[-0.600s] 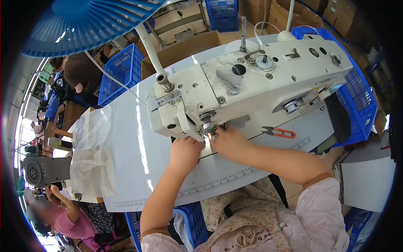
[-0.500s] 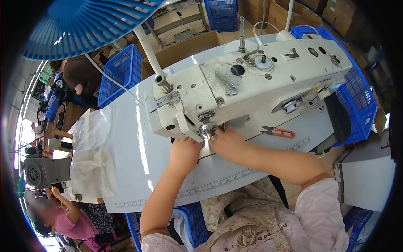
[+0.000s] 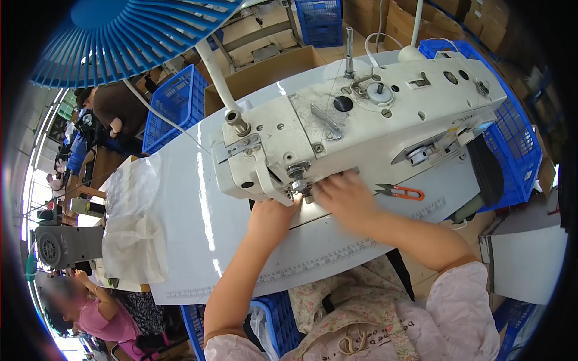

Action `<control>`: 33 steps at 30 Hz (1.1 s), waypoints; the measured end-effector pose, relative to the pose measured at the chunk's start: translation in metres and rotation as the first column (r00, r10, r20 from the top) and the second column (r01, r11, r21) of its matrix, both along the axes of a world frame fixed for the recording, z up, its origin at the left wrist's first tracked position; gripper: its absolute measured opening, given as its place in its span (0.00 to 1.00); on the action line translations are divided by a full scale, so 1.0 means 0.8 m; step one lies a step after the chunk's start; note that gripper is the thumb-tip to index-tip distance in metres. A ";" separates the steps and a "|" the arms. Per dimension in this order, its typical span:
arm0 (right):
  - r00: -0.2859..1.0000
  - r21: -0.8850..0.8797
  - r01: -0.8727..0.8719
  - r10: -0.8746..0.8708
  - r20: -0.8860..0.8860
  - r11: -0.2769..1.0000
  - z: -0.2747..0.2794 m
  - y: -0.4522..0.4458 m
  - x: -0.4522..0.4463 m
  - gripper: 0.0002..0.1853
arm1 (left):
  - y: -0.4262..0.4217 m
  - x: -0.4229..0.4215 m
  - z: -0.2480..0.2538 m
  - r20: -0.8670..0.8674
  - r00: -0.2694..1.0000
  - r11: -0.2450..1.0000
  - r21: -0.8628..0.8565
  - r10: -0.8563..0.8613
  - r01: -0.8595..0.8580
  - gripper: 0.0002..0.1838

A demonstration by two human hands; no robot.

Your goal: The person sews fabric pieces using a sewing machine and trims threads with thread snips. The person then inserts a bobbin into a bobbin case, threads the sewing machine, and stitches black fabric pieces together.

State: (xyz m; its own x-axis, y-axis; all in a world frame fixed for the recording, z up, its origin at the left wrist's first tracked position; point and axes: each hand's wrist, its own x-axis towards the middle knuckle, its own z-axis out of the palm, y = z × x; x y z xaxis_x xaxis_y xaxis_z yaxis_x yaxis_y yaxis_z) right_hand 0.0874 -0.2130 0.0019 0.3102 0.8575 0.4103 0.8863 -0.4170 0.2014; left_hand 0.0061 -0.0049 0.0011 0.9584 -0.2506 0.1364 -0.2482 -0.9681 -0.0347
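Note:
A white industrial sewing machine (image 3: pixel 361 129) stands on the pale work table. My left hand (image 3: pixel 274 218) is at the near side of its needle end, with the fingertips hidden beneath the machine head. A small dark edge shows beside that hand; what it belongs to I cannot make out. My right hand (image 3: pixel 344 195) reaches in under the machine arm, just right of the presser bar (image 3: pixel 298 180). Motion blurs its fingers, so any grip there is unclear. Orange-handled thread snips (image 3: pixel 400 192) lie on the table to the right of my right hand.
A printed ruler (image 3: pixel 319 263) runs along the table's near edge. Translucent plastic sheets (image 3: pixel 133 222) lie at the left. A blue fan-like cover (image 3: pixel 132 39) hangs above. Blue crates (image 3: pixel 174 108) stand around the table. Two other people are at the left.
My right hand has shifted right and slightly up, away from the needle area, its fingers now farther under the machine arm. My left hand has moved slightly right, staying by the needle end.

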 end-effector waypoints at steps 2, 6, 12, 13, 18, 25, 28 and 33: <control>0.998 0.161 0.051 -0.044 -0.042 0.986 0.012 -0.014 0.016 0.18 | -0.001 0.001 -0.003 0.053 0.998 0.999 0.043 -0.018 0.015 0.15; 0.999 0.227 -0.050 0.049 0.009 0.973 -0.022 -0.017 0.049 0.15 | -0.001 0.003 -0.011 0.106 0.994 0.999 0.005 -0.034 0.034 0.10; 0.934 -0.008 -0.352 0.352 0.068 0.936 -0.009 0.000 0.075 0.07 | -0.005 0.002 -0.005 0.173 0.984 0.999 -0.006 -0.039 0.041 0.11; 0.917 -0.071 -0.390 0.394 0.060 0.918 -0.003 0.002 0.075 0.06 | -0.007 0.001 -0.002 0.174 0.985 1.000 -0.012 -0.025 0.027 0.12; 0.903 -0.227 -0.429 0.423 -0.079 0.874 0.016 0.015 0.074 0.05 | -0.008 -0.013 -0.010 0.131 0.991 0.998 0.066 0.016 -0.025 0.13; 0.883 -0.186 -0.377 0.291 -0.367 0.907 0.016 0.014 0.059 0.06 | 0.000 -0.020 -0.026 0.250 0.961 0.974 -0.219 0.119 -0.063 0.05; 0.894 -0.168 -0.359 0.287 -0.345 0.918 0.009 0.014 0.056 0.06 | 0.004 -0.017 -0.024 0.218 0.967 0.962 -0.265 0.130 -0.070 0.05; 0.913 -0.155 -0.385 0.351 -0.207 0.910 -0.003 0.020 0.052 0.05 | 0.005 -0.016 -0.022 0.197 0.975 0.961 -0.271 0.107 -0.051 0.06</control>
